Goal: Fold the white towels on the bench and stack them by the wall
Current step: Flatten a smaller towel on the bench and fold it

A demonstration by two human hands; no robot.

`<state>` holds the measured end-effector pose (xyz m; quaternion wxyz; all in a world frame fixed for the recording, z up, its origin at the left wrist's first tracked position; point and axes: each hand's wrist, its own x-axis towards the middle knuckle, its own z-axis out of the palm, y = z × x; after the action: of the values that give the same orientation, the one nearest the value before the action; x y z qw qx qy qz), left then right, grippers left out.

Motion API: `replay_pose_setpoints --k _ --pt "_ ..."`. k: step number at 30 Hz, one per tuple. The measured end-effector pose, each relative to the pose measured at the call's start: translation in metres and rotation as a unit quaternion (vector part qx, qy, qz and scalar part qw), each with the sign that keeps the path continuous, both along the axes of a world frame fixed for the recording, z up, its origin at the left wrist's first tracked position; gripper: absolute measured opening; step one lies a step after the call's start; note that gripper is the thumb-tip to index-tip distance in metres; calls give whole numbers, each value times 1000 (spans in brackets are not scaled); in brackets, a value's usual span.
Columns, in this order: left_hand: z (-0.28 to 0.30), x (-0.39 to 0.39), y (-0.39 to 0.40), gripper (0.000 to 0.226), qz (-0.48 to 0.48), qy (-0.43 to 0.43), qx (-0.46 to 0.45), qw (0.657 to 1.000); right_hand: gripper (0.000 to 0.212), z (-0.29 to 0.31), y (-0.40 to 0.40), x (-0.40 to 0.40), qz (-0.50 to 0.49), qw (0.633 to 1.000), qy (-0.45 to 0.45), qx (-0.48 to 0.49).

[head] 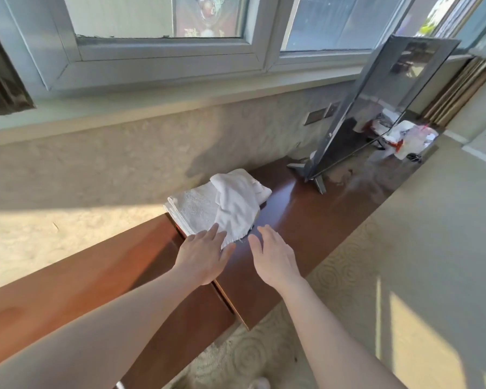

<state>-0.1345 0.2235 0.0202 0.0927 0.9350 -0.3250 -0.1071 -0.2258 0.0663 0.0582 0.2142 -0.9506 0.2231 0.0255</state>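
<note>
A long reddish-brown wooden bench (286,209) runs along a pale textured wall (124,169) beneath a window (157,32) with a grey frame; sunlight falls in patches on the wall and on the patterned beige carpet (404,248). Two white towels lie on the bench against the wall: a folded towel (191,209) lying flat, and a loose towel (236,203) draped unfolded over its right part, reaching the bench's front edge. Two hands reach in. The left hand (202,254) rests at the near corner of the towels, fingers straight and slightly spread, touching the cloth. The right hand (275,254) hovers just beside the loose towel's edge, fingers relaxed and apart, holding nothing. Farther right on the bench stands one flat dark screen (376,108), with white bags (407,138) behind it.
</note>
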Motion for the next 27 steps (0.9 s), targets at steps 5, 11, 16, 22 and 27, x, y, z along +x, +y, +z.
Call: replay_pose_setpoints --k 5,11,16,22,27 --pt "-19 37 -49 60 42 40 31 998 50 -28 -48 56 51 998 4 41" --pt "-49 67 -112 86 221 188 -63 955 55 -72 -114 104 112 987 14 118" --pt "-64 82 -142 60 365 211 -94 902 57 -88 -157 139 149 979 7 141" --pt "-27 67 -127 21 394 223 -285 845 56 -86 -153 175 175 980 -31 85" --pt "9 42 -59 33 438 207 -368 794 56 -71 -102 185 238 967 -63 58"
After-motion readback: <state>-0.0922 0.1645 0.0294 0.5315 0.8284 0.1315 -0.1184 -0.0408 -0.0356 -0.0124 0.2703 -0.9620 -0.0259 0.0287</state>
